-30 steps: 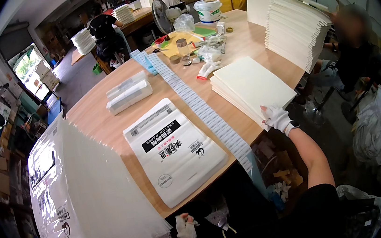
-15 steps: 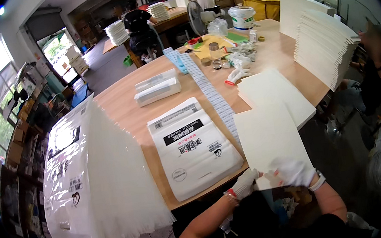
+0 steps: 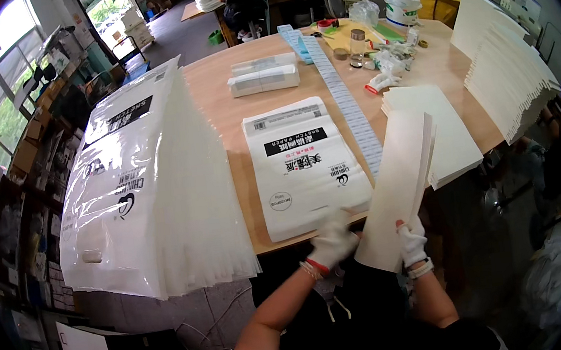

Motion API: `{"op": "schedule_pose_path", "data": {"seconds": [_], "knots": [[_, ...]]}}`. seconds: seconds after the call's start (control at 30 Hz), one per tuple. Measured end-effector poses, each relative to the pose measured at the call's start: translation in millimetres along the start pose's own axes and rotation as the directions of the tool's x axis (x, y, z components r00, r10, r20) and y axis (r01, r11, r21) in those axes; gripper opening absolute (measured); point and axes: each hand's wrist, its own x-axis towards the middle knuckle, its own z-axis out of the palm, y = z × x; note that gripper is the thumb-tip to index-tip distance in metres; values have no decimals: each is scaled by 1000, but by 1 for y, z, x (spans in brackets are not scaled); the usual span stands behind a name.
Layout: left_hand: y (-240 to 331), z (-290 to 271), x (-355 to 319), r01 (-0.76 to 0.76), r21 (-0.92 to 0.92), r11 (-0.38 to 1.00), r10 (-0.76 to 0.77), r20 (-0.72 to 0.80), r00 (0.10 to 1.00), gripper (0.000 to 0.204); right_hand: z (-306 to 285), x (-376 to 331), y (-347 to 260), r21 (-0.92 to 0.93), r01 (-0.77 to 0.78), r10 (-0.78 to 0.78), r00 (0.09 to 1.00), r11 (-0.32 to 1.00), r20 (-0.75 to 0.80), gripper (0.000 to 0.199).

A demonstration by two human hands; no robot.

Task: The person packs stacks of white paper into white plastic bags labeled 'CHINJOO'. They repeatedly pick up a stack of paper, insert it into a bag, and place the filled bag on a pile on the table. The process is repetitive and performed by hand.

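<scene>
A curved sheaf of cream-white paper (image 3: 391,183) stands tilted at the table's front edge, bowed lengthwise. My right hand (image 3: 411,243), in a white glove, is closed around its lower right edge, with a fingertip showing bare. My left hand (image 3: 333,240), also gloved, is smeared by motion beside the near right corner of a flat pile of printed plastic bags (image 3: 311,202); its fingers cannot be made out. Behind the sheaf lies another stack of white paper (image 3: 437,126).
On the left, a large fanned pile of filled clear bags (image 3: 122,186) overhangs the table. Long strips of labels (image 3: 345,102) run beside the flat bags. Two wrapped packs (image 3: 264,79), a glass jar (image 3: 357,49) and gloves (image 3: 384,81) lie farther back. Tall paper stacks (image 3: 501,74) stand at right.
My right hand has raised and bent the paper, which lay flatter before, into a curve. My left hand has come off the paper's near edge and moved left toward the flat bags. The view has shifted.
</scene>
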Motion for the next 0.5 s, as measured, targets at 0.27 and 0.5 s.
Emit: {"op": "schedule_pose_path", "data": {"seconds": [0.27, 0.5], "knots": [[-90, -57, 62, 114, 163, 980, -123, 49, 991, 29, -26, -40, -79, -590, 301, -169, 948, 750, 269, 33], [-71, -118, 136, 52, -16, 998, -50, 144, 988, 35, 11, -42, -73, -899, 323, 398, 814, 297, 424, 35]]}}
